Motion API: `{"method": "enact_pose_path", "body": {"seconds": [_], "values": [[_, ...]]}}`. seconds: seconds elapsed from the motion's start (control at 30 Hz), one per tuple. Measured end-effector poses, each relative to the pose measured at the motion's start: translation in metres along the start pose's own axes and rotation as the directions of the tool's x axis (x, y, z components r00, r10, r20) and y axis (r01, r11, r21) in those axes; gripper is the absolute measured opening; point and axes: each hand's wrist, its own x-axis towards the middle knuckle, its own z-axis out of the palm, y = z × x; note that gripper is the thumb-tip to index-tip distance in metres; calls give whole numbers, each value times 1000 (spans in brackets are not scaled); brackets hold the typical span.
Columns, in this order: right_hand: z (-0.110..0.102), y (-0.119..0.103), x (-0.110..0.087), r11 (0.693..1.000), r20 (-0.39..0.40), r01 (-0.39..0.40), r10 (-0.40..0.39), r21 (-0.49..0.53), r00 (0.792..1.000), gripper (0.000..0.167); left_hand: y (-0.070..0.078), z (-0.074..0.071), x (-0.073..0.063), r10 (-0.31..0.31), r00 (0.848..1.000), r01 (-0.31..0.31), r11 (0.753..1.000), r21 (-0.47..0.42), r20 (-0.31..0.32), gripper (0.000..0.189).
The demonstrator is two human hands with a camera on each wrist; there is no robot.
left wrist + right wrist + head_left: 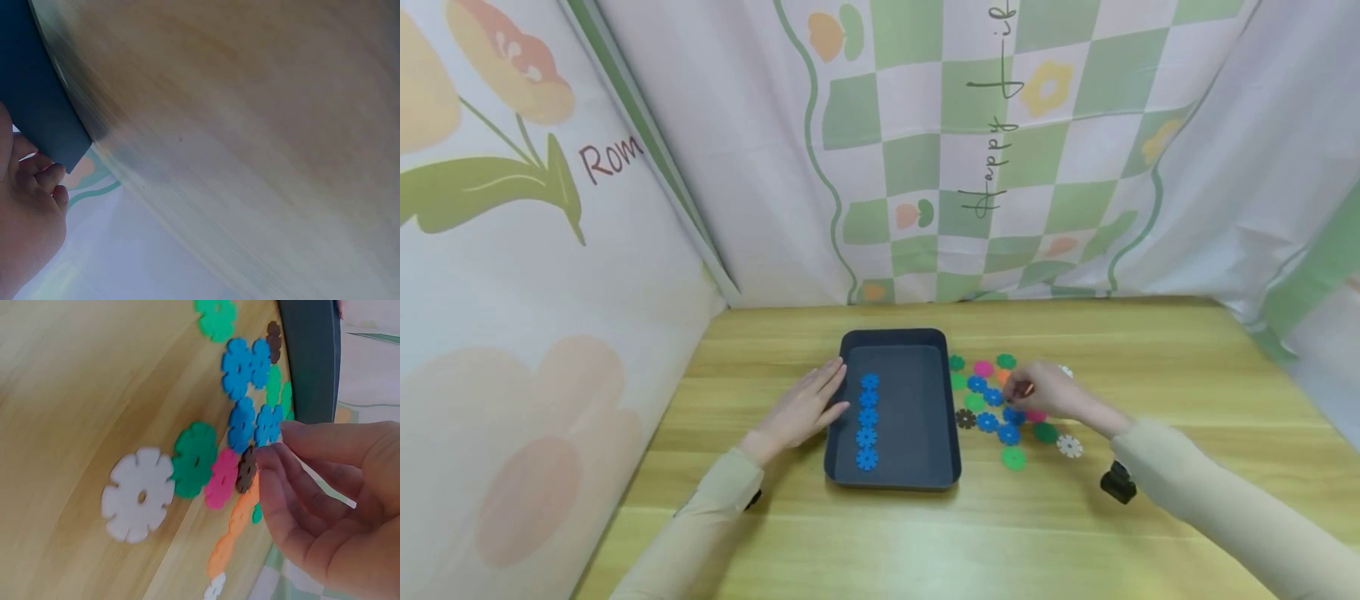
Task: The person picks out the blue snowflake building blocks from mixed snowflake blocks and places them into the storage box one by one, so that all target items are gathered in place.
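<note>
My left hand (801, 408) rests with extended fingers against the left rim of a dark grey tray (917, 400). Inside the tray, several blue flower-shaped discs (868, 417) form a column along the left side. To the right of the tray, my right hand (1048, 387) hovers over a scatter of similar discs. In the right wrist view its thumb and index finger (272, 469) are slightly apart, close to blue discs (267, 425), with nothing visible between them. A brown disc (247, 469) and orange discs (240, 515) lie beside the fingers.
Around the right hand are green (1013, 457), white (1070, 447), pink (983, 368) and dark brown (966, 418) discs, some overlapping. Everything lies on a wooden table (880, 542). Printed curtains (745, 167) hang behind and to the left.
</note>
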Motion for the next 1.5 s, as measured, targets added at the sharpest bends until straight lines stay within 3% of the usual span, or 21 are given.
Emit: {"method": "enact_pose_path", "body": {"seconds": [0.4,1.17,1.5], "values": [[7,7,-3,999,87,-25,28,-33,996,18,-1,2,-1,6,1000,-6,1000,21,-8,66],[14,16,2,999,6,-16,16,-41,1000,17,-3,4,0,6,1000,-6,1000,4,-9,66],[12,14,0,998,16,-46,45,39,999,19,-2,2,0,4,1000,-4,1000,-26,0,66]]}}
